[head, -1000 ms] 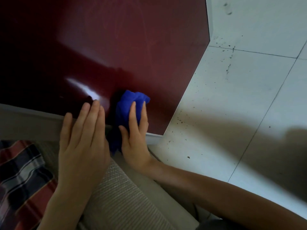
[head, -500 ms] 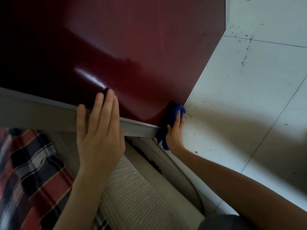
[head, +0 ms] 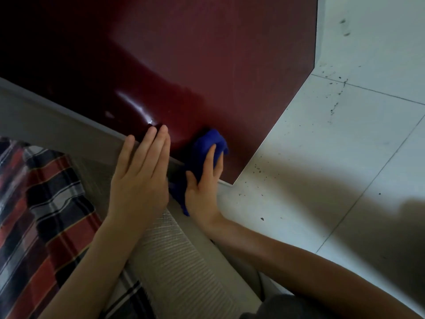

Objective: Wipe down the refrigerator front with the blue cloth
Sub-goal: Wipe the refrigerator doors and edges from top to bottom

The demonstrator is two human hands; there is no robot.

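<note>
Blue cloth (head: 207, 146), on the door's (head: 207, 65) bottom edge: we log it back from the right corner. Right hand (head: 204, 187) presses it, fingers flat; left hand (head: 140, 178) braces, fingers together. We judge the bottom strip nearly covered.

Bunched blue cloth (head: 205, 143) — low on maroon refrigerator front (head: 218, 65).

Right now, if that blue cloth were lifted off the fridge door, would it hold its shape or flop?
Probably flop: the cloth is bunched under the right hand, a tail drooping below. Likely light, since flat fingers alone pin it to the door.
</note>
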